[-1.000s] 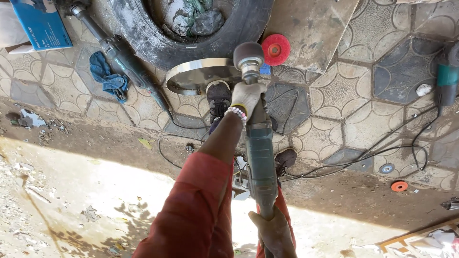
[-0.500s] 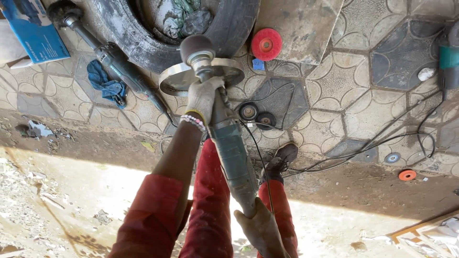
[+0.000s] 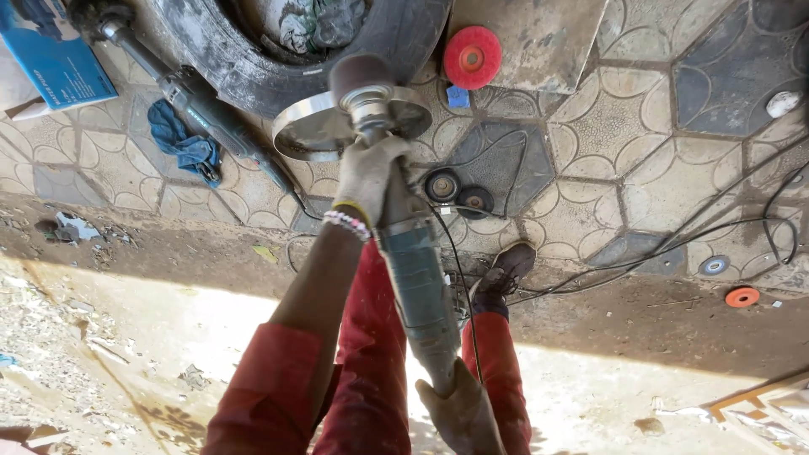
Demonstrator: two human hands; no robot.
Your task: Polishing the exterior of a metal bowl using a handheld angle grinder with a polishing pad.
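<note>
1. Head view: the left hand (image 3: 368, 177), gloved, has its fingers wrapped tight near the head of the angle grinder (image 3: 413, 270); the right hand (image 3: 459, 413) closes on the rear handle.
2. The tool is carried, its sanding drum (image 3: 361, 77) just beyond the left fingers; working it calls for a steady two-handed hold.
3. Count: one metal ring (image 3: 313, 128), one red flap wheel (image 3: 472, 56), two dark discs (image 3: 459, 192), one tyre (image 3: 253, 50).

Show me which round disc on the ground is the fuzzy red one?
The fuzzy red disc lies beside the tyre. The orange disc is flat; two black discs sit lower.
</note>
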